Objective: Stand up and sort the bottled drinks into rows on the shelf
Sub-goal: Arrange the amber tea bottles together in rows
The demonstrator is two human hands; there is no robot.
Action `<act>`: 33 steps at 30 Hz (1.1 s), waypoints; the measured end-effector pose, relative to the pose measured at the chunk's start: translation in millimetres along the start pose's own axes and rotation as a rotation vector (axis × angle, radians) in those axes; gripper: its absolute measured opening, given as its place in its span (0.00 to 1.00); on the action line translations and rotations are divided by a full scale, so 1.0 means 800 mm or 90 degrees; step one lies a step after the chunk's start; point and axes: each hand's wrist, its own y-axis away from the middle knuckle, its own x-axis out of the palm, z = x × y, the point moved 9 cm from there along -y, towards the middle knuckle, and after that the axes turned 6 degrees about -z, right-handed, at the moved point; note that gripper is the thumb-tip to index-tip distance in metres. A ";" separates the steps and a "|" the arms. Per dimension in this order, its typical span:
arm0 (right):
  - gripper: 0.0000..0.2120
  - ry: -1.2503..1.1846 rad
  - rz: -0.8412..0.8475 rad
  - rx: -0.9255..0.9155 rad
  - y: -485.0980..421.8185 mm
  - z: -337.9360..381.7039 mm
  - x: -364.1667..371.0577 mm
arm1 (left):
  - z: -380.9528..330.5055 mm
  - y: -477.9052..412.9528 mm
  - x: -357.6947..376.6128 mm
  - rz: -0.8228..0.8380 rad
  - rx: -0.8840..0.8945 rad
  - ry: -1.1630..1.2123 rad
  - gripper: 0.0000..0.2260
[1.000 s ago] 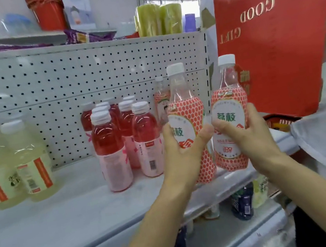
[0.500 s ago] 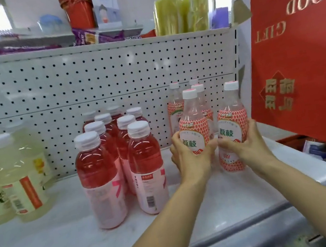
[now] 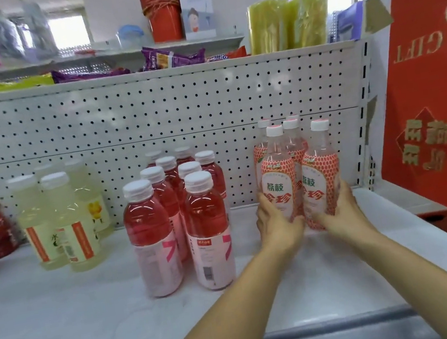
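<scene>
L hand & R hand each grip an upright lychee bottle on white shelf, just right of the pink drinks.

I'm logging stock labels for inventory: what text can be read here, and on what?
"GIFT", mirror-reversed, a lone "D" above it: red box.
"荔枝": left bottle in the left hand, right bottle in the right hand.
Gold characters lower on the red box: illegible.
Pink bottles, yellow bottles, snack packs: print too small or blurred.
</scene>
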 end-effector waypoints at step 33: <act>0.10 -0.065 0.386 -0.379 0.354 0.388 0.420 | 0.239 0.145 -0.670 -0.337 0.066 -0.173 0.18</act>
